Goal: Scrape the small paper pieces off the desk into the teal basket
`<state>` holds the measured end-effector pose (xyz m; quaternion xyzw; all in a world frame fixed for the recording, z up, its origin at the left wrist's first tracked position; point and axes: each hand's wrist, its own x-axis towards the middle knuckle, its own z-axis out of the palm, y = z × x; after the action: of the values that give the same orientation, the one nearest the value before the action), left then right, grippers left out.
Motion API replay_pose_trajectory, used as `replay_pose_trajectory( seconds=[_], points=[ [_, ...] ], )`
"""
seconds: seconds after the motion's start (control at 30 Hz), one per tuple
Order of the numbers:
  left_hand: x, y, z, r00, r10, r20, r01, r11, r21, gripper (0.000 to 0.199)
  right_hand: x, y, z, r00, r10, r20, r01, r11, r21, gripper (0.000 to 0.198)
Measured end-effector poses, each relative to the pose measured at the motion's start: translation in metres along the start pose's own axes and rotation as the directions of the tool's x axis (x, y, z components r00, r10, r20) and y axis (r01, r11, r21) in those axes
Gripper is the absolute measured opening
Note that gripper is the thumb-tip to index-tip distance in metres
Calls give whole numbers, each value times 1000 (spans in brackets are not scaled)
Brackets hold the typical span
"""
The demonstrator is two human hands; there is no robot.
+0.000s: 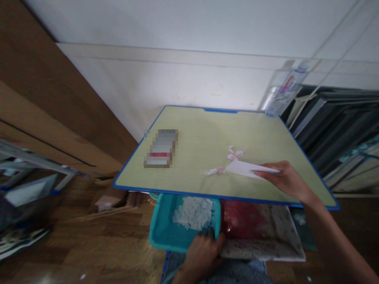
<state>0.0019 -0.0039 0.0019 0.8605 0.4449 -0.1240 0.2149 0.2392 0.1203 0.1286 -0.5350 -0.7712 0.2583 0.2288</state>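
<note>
My right hand is closed around one end of a flat white piece, which looks like stiff paper or card, held low over the folding table. By its far tip lie several small pink-and-white scraps, and two more scraps lie just left of it. Below the table edge, my left hand is curled over the near right corner of a teal basin, its fingertips partly hidden. Several small white flat pieces are heaped in the basin.
A pixelated phone-shaped object lies at the table's left. A clear plastic bottle stands at the back right corner, near dark stacked panels. A stained red-and-white package sits right of the basin. Cardboard lies on the floor.
</note>
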Motion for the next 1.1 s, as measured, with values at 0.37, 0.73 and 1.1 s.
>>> replay_pose_trajectory(
  seconds=[0.37,0.73,1.1],
  points=[
    [0,-2,3,999,28,-22,-28,1000,13,40,0,-2,-1,1000,5,30,-6,1000,22,34],
    [0,-1,4,999,26,-23,-26,999,23,37,-2,-18,-5,989,-133,57,137,988,-72,27],
    [2,-3,8,1000,18,-21,-18,1000,2,44,-39,-1,-14,1000,-4,8,4,997,-76,21]
  ],
)
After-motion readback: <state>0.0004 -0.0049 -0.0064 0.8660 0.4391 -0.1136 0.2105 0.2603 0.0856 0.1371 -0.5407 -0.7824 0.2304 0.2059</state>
